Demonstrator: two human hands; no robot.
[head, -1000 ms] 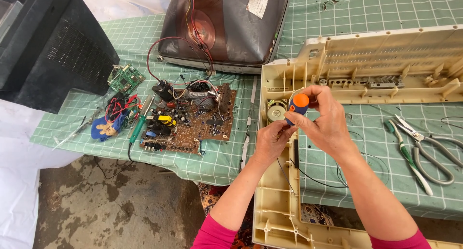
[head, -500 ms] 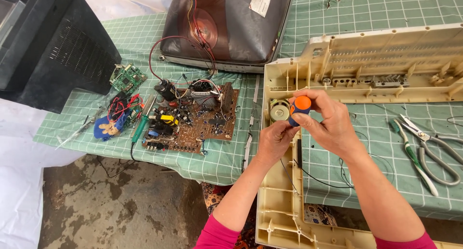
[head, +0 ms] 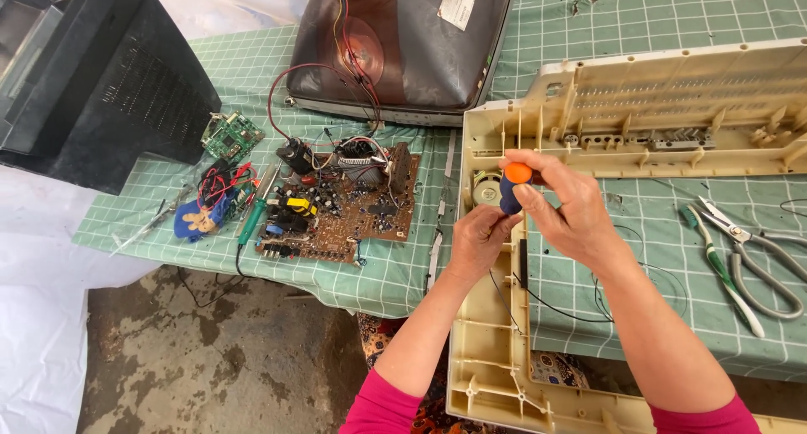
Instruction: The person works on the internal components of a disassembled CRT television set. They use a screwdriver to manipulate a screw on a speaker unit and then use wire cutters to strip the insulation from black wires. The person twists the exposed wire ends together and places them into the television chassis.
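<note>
screwdriver (head: 513, 186) gripped between both hands' fingers (head: 538, 200)

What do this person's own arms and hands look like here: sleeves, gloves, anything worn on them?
Both hands are bare: no gloves on the left hand or the right hand. No ring, watch or bracelet shows. The forearms are uncovered; bright pink sleeves, the left sleeve and the right sleeve, begin near the elbows at the bottom edge of the frame.
</note>
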